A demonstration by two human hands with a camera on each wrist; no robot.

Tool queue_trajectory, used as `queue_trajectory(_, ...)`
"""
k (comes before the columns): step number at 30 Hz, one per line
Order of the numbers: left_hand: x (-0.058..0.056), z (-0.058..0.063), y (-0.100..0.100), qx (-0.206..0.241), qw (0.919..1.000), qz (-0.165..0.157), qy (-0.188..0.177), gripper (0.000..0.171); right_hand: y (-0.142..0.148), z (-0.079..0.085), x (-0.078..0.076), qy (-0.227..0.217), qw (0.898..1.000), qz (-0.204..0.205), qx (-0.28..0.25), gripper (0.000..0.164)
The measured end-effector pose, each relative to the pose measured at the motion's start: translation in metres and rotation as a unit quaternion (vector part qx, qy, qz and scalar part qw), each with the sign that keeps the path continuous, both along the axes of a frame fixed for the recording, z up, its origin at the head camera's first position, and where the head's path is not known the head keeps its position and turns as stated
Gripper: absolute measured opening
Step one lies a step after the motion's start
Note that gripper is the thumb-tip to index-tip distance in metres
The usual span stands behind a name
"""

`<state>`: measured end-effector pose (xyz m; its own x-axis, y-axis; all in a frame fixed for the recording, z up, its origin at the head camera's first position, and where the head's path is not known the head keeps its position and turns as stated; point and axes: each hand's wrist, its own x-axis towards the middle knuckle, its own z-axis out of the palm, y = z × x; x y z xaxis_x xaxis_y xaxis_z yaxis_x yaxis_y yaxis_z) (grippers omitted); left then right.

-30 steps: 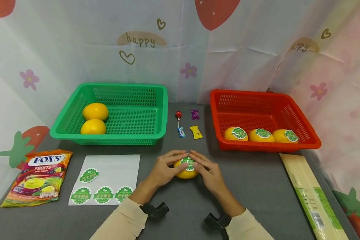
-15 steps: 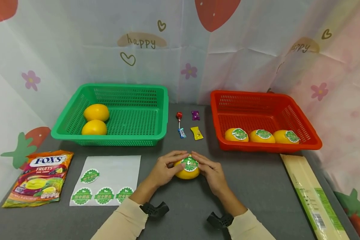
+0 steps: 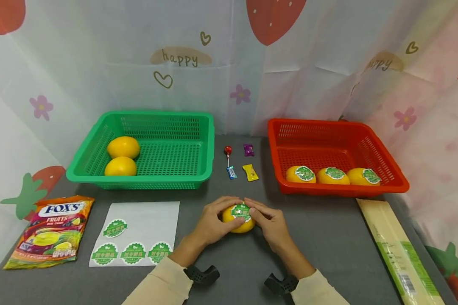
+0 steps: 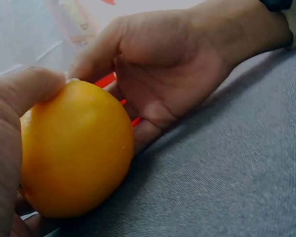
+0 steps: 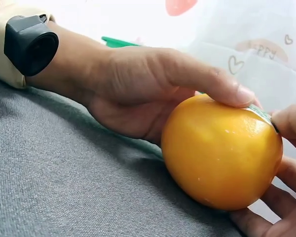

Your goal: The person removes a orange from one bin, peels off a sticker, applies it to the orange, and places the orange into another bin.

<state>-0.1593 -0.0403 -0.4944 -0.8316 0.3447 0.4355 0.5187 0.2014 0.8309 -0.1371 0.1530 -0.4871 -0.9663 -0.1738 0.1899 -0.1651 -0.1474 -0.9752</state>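
Note:
In the head view a yellow lemon [image 3: 244,227] is at the front centre of the grey table, with a round green-and-white sticker [image 3: 240,211] on its upper side. My left hand [image 3: 215,221] holds it from the left, fingers round the far side and thumb on top at the sticker. From the right, my right hand [image 3: 272,225] grips it, its thumb and fingertips close to the sticker's edge. Both wrist views show the lemon [image 4: 79,148] between the two hands, low over the cloth. The right wrist view shows the sticker [image 5: 260,116] edge-on under the fingertips.
A green basket [image 3: 137,181] holds two plain lemons; a red basket [image 3: 336,189] holds three stickered ones. A sticker sheet [image 3: 149,218], a candy bag [image 3: 55,233], a lollipop [image 3: 227,151], several wrapped candies [image 3: 250,173] and a long beige packet [image 3: 398,250] lie around.
My right thumb lifts off the sticker, then comes back to its right edge. My left thumb now reaches further over the lemon. The head view tilts up slightly.

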Motion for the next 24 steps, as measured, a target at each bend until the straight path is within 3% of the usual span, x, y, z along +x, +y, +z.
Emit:
queue_trajectory(5, 0.003, 0.001, 0.000, 0.009, 0.9999, 0.002, -0.009, 0.043, 0.005, 0.007, 0.000, 0.029, 0.998, -0.009, 0.052, 0.028)
queue_trajectory(9, 0.003, 0.002, 0.002, 0.007, 0.9998, -0.001, -0.020, 0.044, 0.029, 0.034, -0.002, 0.097, 0.990, -0.079, 0.069, 0.029)
queue_trajectory(12, 0.003, 0.003, 0.000, -0.001, 0.9996, -0.004, -0.027, 0.044, 0.062, 0.061, -0.005, 0.169, 0.976, -0.127, 0.047, 0.031)
queue_trajectory(16, 0.002, 0.006, -0.005, -0.025, 0.9993, -0.012, -0.024, 0.044, 0.120, 0.094, -0.011, 0.239, 0.941, -0.225, 0.080, 0.034)
queue_trajectory(18, 0.001, 0.010, -0.009, -0.042, 0.9987, -0.014, -0.027, 0.045, 0.149, 0.106, -0.015, 0.229, 0.917, -0.296, 0.135, 0.035)
queue_trajectory(20, 0.000, 0.014, -0.014, -0.065, 0.9973, -0.012, -0.032, 0.045, 0.179, 0.113, -0.019, 0.191, 0.894, -0.349, 0.205, 0.039)
queue_trajectory(23, -0.002, 0.020, -0.017, -0.109, 0.9929, -0.015, -0.046, 0.049, 0.222, 0.116, -0.022, 0.094, 0.870, -0.372, 0.311, 0.050)
queue_trajectory(24, -0.003, 0.022, -0.018, -0.125, 0.9908, -0.018, -0.050, 0.051, 0.235, 0.115, -0.022, 0.067, 0.867, -0.363, 0.335, 0.054)
